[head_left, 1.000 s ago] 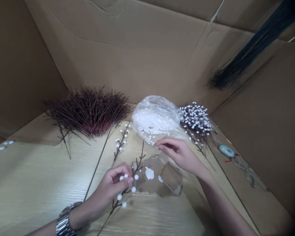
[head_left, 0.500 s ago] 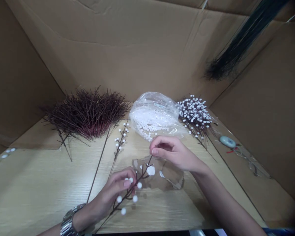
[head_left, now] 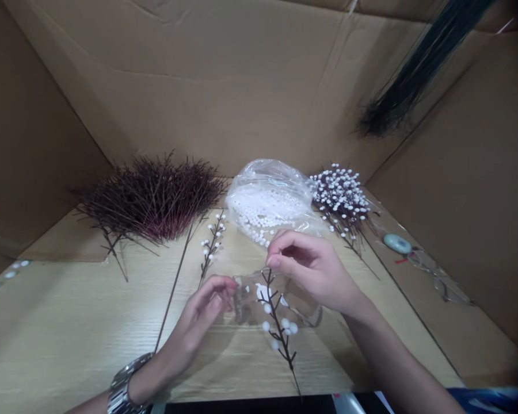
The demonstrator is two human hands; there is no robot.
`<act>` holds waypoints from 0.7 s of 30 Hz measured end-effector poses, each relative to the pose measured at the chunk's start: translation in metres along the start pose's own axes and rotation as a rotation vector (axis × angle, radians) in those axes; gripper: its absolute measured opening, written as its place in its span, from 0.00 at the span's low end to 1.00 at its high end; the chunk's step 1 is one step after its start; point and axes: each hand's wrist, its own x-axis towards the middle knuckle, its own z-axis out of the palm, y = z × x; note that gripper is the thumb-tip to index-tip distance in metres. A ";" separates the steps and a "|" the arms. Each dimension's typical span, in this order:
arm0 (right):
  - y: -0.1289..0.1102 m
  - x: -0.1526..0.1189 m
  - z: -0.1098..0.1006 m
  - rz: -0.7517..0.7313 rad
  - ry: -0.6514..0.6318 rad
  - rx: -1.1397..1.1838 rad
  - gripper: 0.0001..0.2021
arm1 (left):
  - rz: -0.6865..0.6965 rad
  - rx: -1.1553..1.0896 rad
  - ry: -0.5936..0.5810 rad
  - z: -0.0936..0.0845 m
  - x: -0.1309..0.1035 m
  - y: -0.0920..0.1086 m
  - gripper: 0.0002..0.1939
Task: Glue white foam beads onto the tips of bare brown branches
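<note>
My right hand (head_left: 313,267) pinches the top of a brown artificial twig (head_left: 278,325), which hangs down in front of me. Several white foam balls (head_left: 289,326) sit on the twig's lower side branches, while the upper tips are bare. To the left of it, my left hand (head_left: 209,307) is off the twig, fingers loosely bent and apart, with nothing visible in them. Beneath the hands lies a torn piece of cardboard (head_left: 304,293) with white glue-like patches (head_left: 263,291). A finished-looking berry twig (head_left: 211,244) rests on the table beyond my left hand.
A clear plastic bag of white balls (head_left: 267,198) stands at the back centre. Bare brown twigs (head_left: 151,195) are heaped on its left, white-berry twigs (head_left: 341,192) on its right. Eyeglasses (head_left: 440,276) and a pale green oval object (head_left: 397,243) lie at right. Cardboard walls (head_left: 220,103) enclose the table.
My left hand has let go of the twig and moved slightly left. The twig has swung from a leftward slant to hang nearly upright under my right hand.
</note>
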 end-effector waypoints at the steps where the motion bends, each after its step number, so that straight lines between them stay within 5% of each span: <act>1: -0.001 -0.001 0.002 -0.004 0.005 -0.012 0.08 | 0.003 0.032 -0.029 0.001 -0.002 0.004 0.20; 11: -0.004 0.005 0.035 -0.040 -0.068 -0.089 0.05 | 0.091 0.086 -0.060 0.005 -0.007 0.009 0.10; 21: -0.002 0.006 0.039 -0.024 -0.110 -0.043 0.05 | 0.172 0.118 -0.030 0.003 -0.007 0.006 0.06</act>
